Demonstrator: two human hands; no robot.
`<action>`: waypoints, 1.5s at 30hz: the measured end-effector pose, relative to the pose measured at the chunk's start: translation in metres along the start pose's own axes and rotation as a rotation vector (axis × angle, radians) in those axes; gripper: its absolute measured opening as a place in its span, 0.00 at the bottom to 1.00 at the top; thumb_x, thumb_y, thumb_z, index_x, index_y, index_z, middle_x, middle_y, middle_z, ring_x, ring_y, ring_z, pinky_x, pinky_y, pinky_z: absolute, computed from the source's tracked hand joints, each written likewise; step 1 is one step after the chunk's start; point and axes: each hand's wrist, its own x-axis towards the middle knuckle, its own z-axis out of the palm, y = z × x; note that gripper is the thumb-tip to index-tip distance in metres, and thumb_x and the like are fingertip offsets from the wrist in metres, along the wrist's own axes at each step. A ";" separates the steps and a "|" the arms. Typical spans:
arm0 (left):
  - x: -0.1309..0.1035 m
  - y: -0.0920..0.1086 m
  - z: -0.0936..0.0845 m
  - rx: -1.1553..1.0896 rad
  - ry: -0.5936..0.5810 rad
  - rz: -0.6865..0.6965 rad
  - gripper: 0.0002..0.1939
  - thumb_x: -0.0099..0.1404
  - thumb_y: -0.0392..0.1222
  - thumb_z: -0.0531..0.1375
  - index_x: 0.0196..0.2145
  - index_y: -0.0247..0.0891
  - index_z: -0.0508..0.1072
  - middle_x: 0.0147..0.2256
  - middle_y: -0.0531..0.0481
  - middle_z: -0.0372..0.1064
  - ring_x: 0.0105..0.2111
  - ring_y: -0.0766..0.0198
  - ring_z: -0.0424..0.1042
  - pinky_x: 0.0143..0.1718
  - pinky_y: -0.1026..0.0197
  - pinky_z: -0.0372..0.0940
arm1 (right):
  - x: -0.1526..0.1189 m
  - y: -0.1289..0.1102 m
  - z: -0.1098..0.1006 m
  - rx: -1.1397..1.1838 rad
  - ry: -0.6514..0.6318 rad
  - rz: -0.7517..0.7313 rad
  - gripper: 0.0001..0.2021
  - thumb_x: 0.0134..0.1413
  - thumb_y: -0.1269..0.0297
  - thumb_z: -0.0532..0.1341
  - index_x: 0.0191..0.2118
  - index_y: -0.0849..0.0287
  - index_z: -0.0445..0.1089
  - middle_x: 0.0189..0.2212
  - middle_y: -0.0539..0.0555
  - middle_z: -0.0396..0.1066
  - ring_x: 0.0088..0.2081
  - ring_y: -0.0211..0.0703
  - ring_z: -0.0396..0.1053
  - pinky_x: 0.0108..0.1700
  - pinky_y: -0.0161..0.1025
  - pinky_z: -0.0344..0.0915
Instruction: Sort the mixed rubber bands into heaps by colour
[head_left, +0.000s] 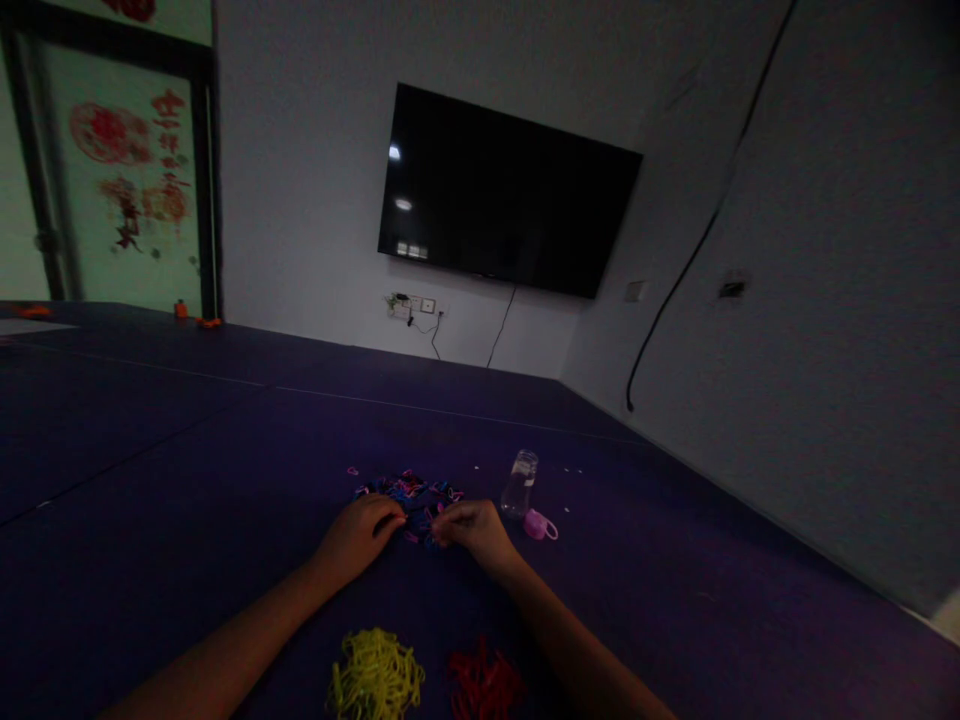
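Note:
A pile of small mixed-colour bands (409, 487), mostly blue, pink and dark, lies on the dark blue surface in front of me. At its left edge my left hand (365, 527) has thumb and finger brought together over the bands. My right hand (474, 527) pinches at the pile's right edge, thumb against finger. What sits between the fingertips of either hand is too small and dark to make out. Nearer to me are a heap of yellow bands (377, 675) and a heap of red bands (485, 682), both apart from the hands.
Right of my right hand, a clear bottle (519, 485) stands uncapped beside a pink lid with a loop (535, 524). One pink band (352, 470) and a few white specks lie loose. A black television (510, 190) hangs on the far wall; a cable (697, 245) dangles at right.

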 end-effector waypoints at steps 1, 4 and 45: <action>0.000 0.000 0.000 -0.009 -0.006 0.002 0.07 0.62 0.35 0.55 0.30 0.39 0.73 0.32 0.50 0.73 0.35 0.60 0.71 0.39 0.60 0.63 | -0.002 -0.004 -0.003 0.088 -0.080 0.088 0.12 0.41 0.56 0.66 0.22 0.61 0.74 0.18 0.51 0.71 0.19 0.36 0.67 0.22 0.32 0.65; -0.002 0.001 -0.001 -0.022 -0.049 0.013 0.07 0.62 0.36 0.55 0.30 0.38 0.73 0.32 0.49 0.73 0.35 0.61 0.71 0.39 0.61 0.63 | -0.008 -0.021 -0.015 0.232 -0.401 0.307 0.15 0.35 0.54 0.68 0.20 0.64 0.72 0.15 0.50 0.69 0.14 0.32 0.63 0.16 0.28 0.60; -0.009 0.081 -0.006 -0.485 -0.463 -0.060 0.13 0.57 0.35 0.52 0.21 0.37 0.74 0.24 0.52 0.69 0.29 0.64 0.68 0.32 0.65 0.60 | -0.003 -0.004 -0.006 -0.669 0.248 -0.171 0.27 0.62 0.49 0.44 0.24 0.60 0.70 0.21 0.53 0.70 0.25 0.38 0.66 0.28 0.33 0.54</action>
